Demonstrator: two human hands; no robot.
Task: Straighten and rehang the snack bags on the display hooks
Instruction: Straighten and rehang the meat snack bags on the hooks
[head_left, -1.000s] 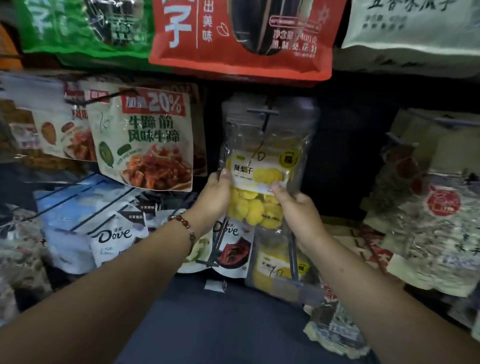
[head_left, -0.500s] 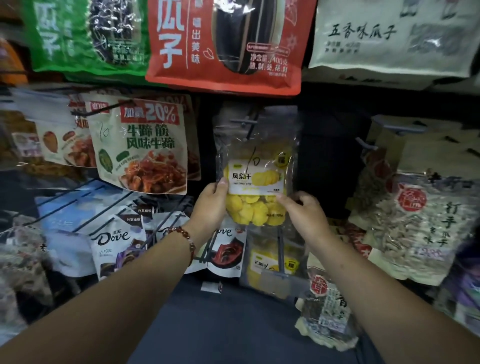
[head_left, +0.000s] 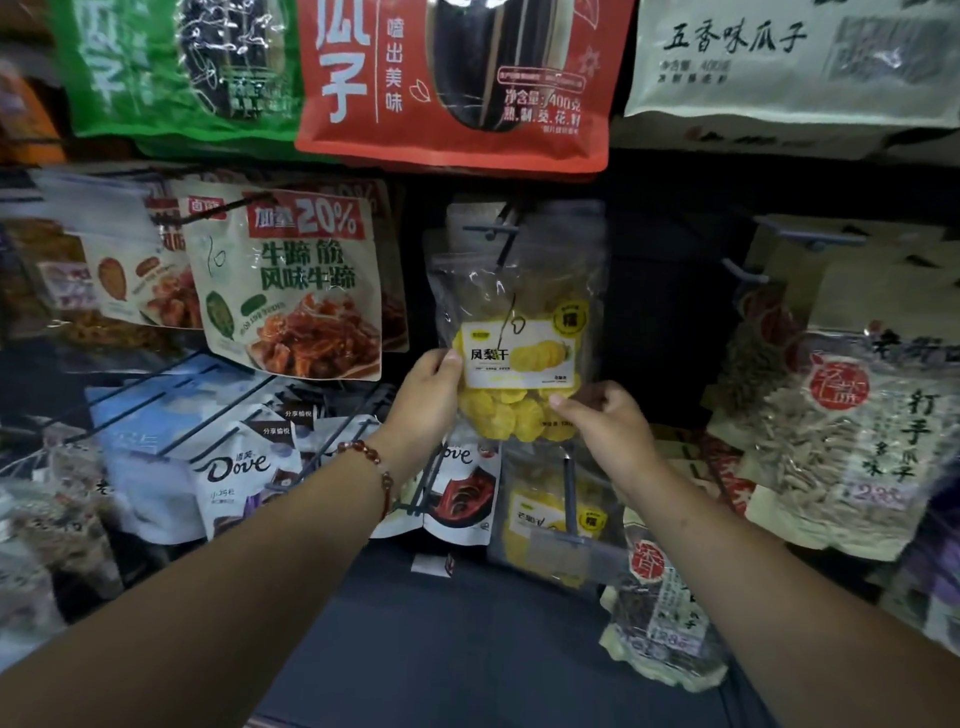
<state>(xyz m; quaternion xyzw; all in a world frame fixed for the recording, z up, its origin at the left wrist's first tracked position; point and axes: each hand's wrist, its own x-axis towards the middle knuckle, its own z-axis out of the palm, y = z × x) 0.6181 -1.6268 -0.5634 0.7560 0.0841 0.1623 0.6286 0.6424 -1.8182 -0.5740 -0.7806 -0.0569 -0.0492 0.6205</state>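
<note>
A clear bag of yellow dried pineapple slices (head_left: 519, 332) hangs upright from a grey display hook (head_left: 496, 228) in the middle of the rack. My left hand (head_left: 428, 395) grips the bag's lower left edge, thumb on the front beside the white label. Pinching its lower right corner is my right hand (head_left: 602, 421). More clear bags hang behind it on the same hook.
A beef-tendon snack bag (head_left: 291, 291) hangs to the left, Dove chocolate bags (head_left: 239, 467) below it. Another pineapple bag (head_left: 556, 519) sits on the hook beneath. Sunflower seed bags (head_left: 852, 431) hang right; large red (head_left: 452, 78) and green bags overhead.
Both hands have stayed on the pineapple bag's lower edge. The bag now hangs a little straighter, and my view has tilted and shifted slightly to the right.
</note>
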